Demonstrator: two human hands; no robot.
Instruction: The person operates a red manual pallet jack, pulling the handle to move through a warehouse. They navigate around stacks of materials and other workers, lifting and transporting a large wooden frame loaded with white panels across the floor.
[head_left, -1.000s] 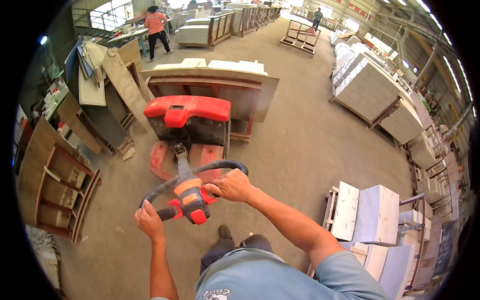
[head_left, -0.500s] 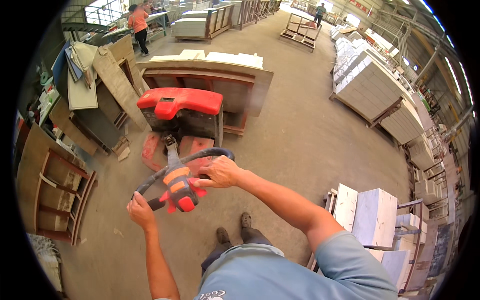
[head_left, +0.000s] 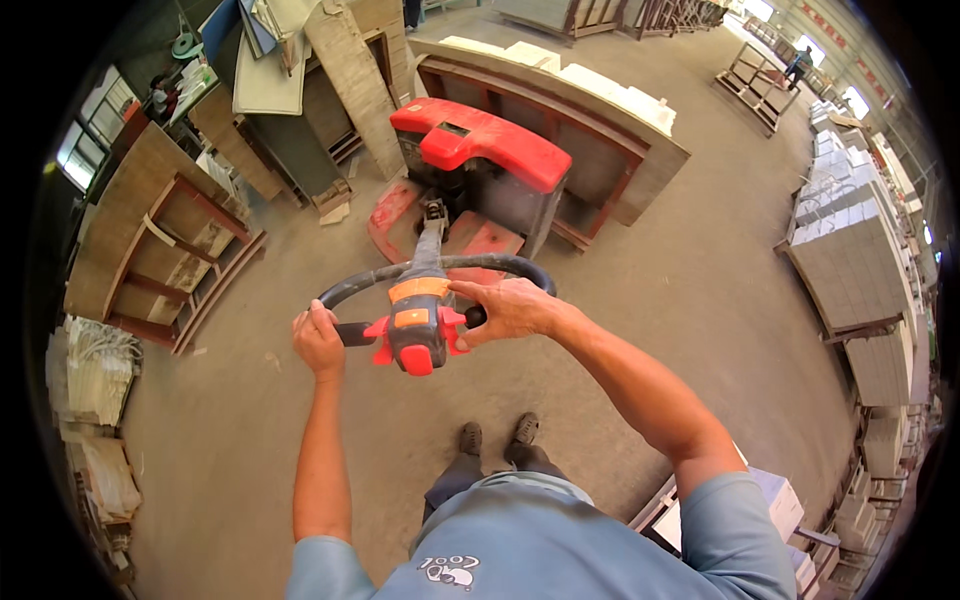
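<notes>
Both arms reach forward to the dark loop handle (head_left: 365, 284) of a red electric pallet truck (head_left: 490, 140). My left hand (head_left: 319, 342) is wrapped round the left side of the loop. At the right grip, my right hand (head_left: 510, 308) reaches across toward the control head (head_left: 415, 325), its thumb by the red lever (head_left: 449, 328) and its fingers along the upper edge; part of its hold on the black grip is hidden. Orange panels and a red end button (head_left: 416, 360) show on the control head. Past the truck body, a wooden frame (head_left: 545, 120) carries pale slabs.
Boards (head_left: 270, 75) lean together at the far left, near a wooden rack (head_left: 165, 255). Stacks of pale slabs (head_left: 845, 255) line the right side. A wheeled frame (head_left: 757, 85) and a person (head_left: 799, 66) are far off. More slabs (head_left: 775, 500) stand close at my right elbow.
My view has swung left, so the truck and racks sit farther right in it. The handle now lies more squarely ahead. Both hands stay on it, the right fingers reaching more over the control head.
</notes>
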